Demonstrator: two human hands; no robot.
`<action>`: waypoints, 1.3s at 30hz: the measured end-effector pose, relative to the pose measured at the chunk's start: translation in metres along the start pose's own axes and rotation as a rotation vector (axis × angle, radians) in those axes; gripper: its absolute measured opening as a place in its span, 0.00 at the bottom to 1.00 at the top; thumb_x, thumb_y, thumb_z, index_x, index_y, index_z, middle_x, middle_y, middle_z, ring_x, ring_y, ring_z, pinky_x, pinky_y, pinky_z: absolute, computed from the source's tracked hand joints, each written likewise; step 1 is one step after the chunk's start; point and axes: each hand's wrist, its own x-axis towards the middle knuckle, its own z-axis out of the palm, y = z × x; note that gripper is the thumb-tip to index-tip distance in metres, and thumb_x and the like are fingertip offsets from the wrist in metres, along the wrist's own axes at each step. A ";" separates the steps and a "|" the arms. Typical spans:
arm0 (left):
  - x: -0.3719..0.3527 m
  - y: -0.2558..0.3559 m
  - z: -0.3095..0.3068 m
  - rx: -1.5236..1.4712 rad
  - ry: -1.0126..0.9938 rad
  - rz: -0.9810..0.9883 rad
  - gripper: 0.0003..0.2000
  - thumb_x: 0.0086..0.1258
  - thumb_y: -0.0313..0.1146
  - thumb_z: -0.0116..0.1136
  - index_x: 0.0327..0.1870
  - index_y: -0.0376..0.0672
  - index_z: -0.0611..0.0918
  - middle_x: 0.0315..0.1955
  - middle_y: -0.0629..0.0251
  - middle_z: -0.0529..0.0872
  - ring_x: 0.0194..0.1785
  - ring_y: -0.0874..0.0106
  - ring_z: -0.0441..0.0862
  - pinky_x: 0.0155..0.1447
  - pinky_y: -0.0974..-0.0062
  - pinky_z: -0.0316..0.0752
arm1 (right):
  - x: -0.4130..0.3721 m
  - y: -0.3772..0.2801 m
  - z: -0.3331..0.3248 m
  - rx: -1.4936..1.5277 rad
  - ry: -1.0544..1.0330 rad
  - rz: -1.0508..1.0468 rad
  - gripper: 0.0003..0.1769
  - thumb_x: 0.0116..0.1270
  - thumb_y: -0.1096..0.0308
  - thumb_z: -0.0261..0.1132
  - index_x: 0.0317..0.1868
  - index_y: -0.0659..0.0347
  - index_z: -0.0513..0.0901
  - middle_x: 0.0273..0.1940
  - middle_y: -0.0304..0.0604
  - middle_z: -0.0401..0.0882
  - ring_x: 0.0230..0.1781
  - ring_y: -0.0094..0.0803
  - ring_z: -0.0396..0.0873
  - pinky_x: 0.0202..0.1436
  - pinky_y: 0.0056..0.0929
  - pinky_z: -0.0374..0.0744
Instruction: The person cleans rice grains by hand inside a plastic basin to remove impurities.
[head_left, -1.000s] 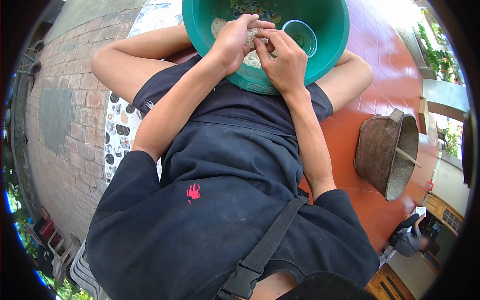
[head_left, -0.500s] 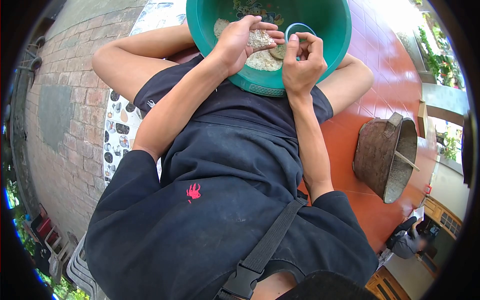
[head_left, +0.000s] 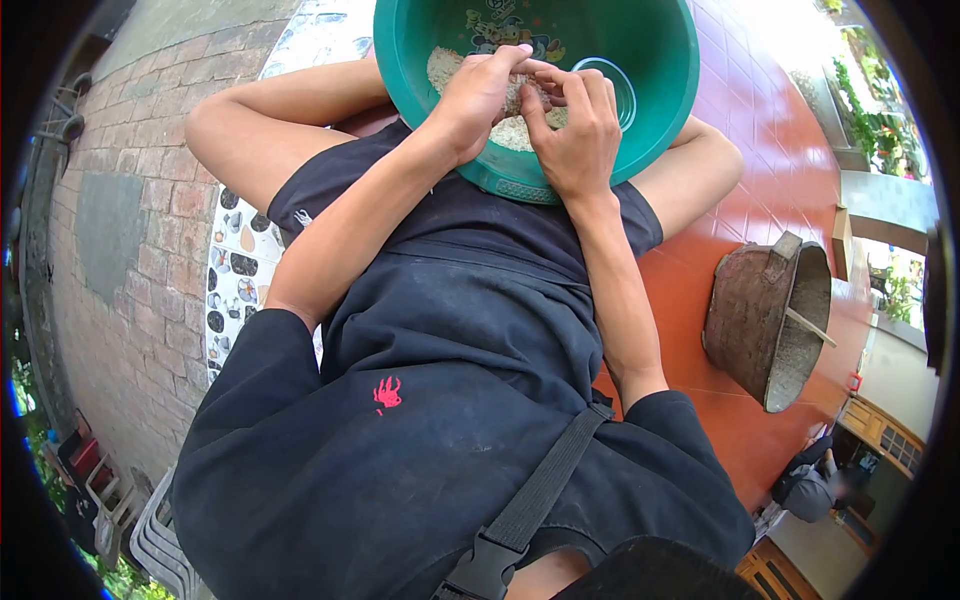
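A green basin [head_left: 655,100] with cartoon figures printed inside rests between my crossed legs. Pale rice-like grains [head_left: 512,135] lie in it, with another patch near its left side. My left hand [head_left: 475,105] is cupped palm up over the basin and holds a small heap of the grains. Over that palm, my right hand [head_left: 580,130] has its thumb and fingers pinched together at the grains; what lies between the fingertips is too small to make out. A clear round rim [head_left: 625,95], perhaps of a container, shows behind my right hand.
A large brown bucket [head_left: 745,310] with a stick in it stands on the red tiled floor [head_left: 680,330] at the right. Brick paving [head_left: 150,240] lies to the left. Stacked chairs [head_left: 155,530] are at the lower left. Another person [head_left: 808,490] is at the lower right.
My right hand has moved left and slightly down, from beside the clear rim to over my left palm. The basin has shifted slightly, and more of the clear rim shows.
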 end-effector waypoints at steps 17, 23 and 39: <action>0.004 -0.001 -0.001 -0.140 0.015 -0.038 0.23 0.85 0.41 0.45 0.51 0.29 0.87 0.51 0.54 0.90 0.55 0.67 0.88 0.64 0.63 0.85 | 0.002 0.003 -0.001 0.077 0.057 0.021 0.03 0.71 0.75 0.68 0.39 0.63 0.81 0.36 0.45 0.78 0.38 0.45 0.78 0.42 0.42 0.77; 0.002 0.005 0.000 -0.193 0.019 -0.042 0.23 0.85 0.40 0.43 0.56 0.25 0.83 0.52 0.44 0.89 0.56 0.56 0.89 0.64 0.63 0.85 | -0.001 0.004 -0.005 0.127 0.132 0.201 0.04 0.76 0.74 0.64 0.40 0.65 0.79 0.36 0.48 0.79 0.37 0.46 0.77 0.42 0.42 0.76; 0.000 0.005 0.001 -0.181 0.124 -0.108 0.21 0.84 0.41 0.48 0.54 0.31 0.86 0.49 0.56 0.91 0.51 0.68 0.89 0.58 0.68 0.82 | 0.001 -0.007 -0.009 0.104 -0.010 0.023 0.09 0.64 0.76 0.71 0.45 0.58 0.89 0.43 0.43 0.79 0.44 0.41 0.78 0.46 0.38 0.80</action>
